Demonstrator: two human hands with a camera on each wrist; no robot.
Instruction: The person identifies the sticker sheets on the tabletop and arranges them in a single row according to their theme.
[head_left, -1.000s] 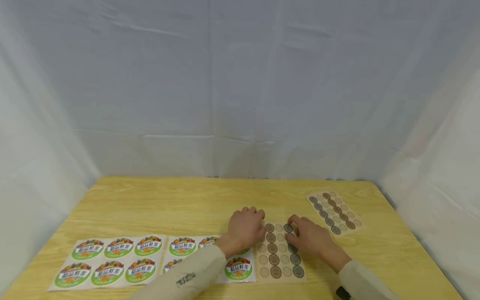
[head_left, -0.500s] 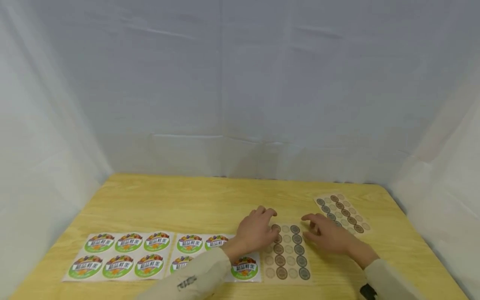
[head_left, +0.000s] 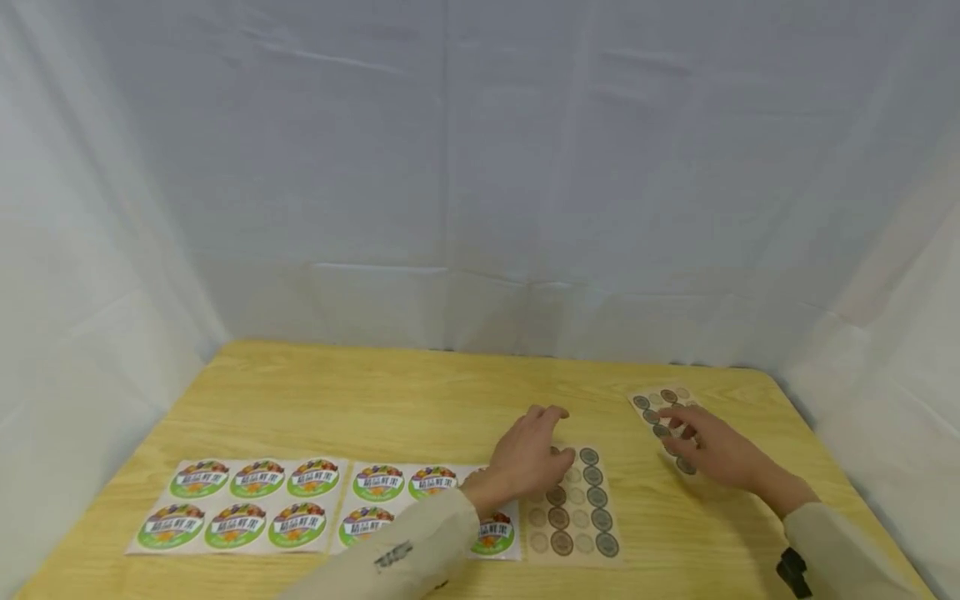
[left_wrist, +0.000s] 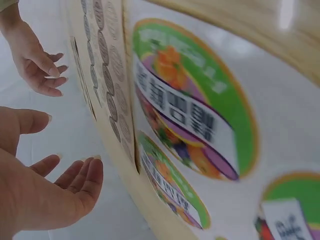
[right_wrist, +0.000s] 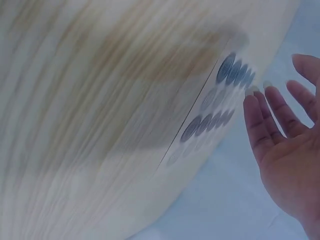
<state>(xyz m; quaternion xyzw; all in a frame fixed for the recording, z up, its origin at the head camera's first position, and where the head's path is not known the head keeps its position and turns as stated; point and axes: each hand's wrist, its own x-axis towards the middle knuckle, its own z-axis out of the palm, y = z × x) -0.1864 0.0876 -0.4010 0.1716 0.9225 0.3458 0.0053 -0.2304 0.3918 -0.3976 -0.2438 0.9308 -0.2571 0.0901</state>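
Note:
My left hand (head_left: 531, 457) hovers with loosely bent, parted fingers over the upper left part of a beige sheet of round stickers (head_left: 602, 518). Nothing shows between its thumb and fingers in the left wrist view. Farther right, my right hand (head_left: 716, 450) reaches over a second beige sticker sheet (head_left: 651, 408), hiding much of it. In the right wrist view, the fingers (right_wrist: 257, 120) are spread and hold nothing, overlapping the end of that sheet's rows of dark and pale circles (right_wrist: 200, 125).
Two white sheets of round fruit labels, a left one (head_left: 236, 525) and a right one (head_left: 378, 481), lie side by side along the table's front left. My left forearm (head_left: 405, 550) covers part of the right one. White cloth (head_left: 480, 167) encloses the wooden table (head_left: 360, 383).
My right hand has left the near sticker sheet's right edge and moved right to over the far sheet. The left hand has shifted slightly right and its fingers have spread. The view has shifted a little.

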